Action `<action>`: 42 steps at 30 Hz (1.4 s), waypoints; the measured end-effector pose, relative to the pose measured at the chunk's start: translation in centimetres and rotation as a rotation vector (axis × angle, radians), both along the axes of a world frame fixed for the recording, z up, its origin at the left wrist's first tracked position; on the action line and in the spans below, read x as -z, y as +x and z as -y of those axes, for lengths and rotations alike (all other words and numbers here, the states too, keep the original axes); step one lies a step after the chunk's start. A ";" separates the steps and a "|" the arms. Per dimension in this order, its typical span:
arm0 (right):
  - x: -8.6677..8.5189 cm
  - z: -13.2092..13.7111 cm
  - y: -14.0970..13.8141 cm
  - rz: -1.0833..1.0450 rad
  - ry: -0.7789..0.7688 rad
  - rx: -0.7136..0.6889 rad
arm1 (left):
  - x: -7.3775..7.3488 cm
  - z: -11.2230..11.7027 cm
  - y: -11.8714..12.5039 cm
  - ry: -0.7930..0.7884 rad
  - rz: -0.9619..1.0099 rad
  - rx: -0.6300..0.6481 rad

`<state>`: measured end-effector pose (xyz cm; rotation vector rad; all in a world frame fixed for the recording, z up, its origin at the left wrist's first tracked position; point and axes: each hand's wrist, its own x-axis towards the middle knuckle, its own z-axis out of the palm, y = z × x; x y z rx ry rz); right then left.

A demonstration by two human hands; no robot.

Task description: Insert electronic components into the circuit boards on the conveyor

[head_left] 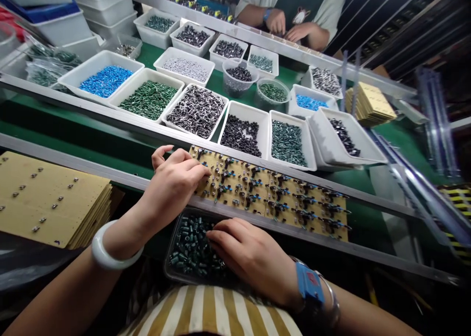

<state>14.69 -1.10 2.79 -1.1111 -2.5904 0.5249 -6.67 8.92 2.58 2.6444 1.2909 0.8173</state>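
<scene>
Extending rightward from under left hand: tan circuit board.

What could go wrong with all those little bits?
The right hand is at a dark box of dark green parts; a bump might spill them. The left hand is at the board, so a finger could knock its tiny pieces crooked. The tilted white tray of black parts might slide if nudged.

Board — matt; tubs — smooth plastic
</scene>
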 end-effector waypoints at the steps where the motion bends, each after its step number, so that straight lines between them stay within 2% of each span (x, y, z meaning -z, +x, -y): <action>1: 0.0 0.0 0.1 -0.033 -0.001 0.008 | 0.1 -0.1 0.0 0.014 -0.011 0.009; 10: -2.1 -0.5 0.8 -0.203 -0.105 0.068 | 0.3 -0.5 -0.1 0.028 -0.062 0.081; 14: -3.3 -2.6 2.1 -0.217 -0.047 0.184 | -0.7 0.2 0.0 0.063 -0.097 0.083; 17: -3.7 -5.2 3.5 -0.171 0.024 0.255 | -1.3 2.1 0.7 0.064 -0.059 0.090; 19: -3.5 -6.8 4.3 -0.159 0.067 0.285 | -0.9 3.9 1.6 -0.004 -0.061 0.233; 21: -3.2 -8.0 4.8 -0.156 0.098 0.294 | 0.1 5.7 2.4 -0.099 -0.143 0.421; 22: -3.1 -8.5 5.0 -0.149 0.109 0.287 | 0.8 6.6 2.8 -0.098 -0.166 0.452; 25: -2.7 -9.3 5.2 -0.097 0.115 0.247 | 2.6 8.0 3.5 -0.118 -0.219 0.470; 27: -2.6 -9.5 5.2 -0.060 0.110 0.241 | 3.1 8.3 3.5 -0.132 -0.224 0.475; 38: -2.8 -9.8 4.9 0.105 0.151 0.185 | 3.3 8.8 3.1 -0.157 -0.193 0.485; 42: -2.8 -10.1 4.9 0.115 0.158 0.165 | 2.5 8.4 2.8 -0.191 -0.152 0.508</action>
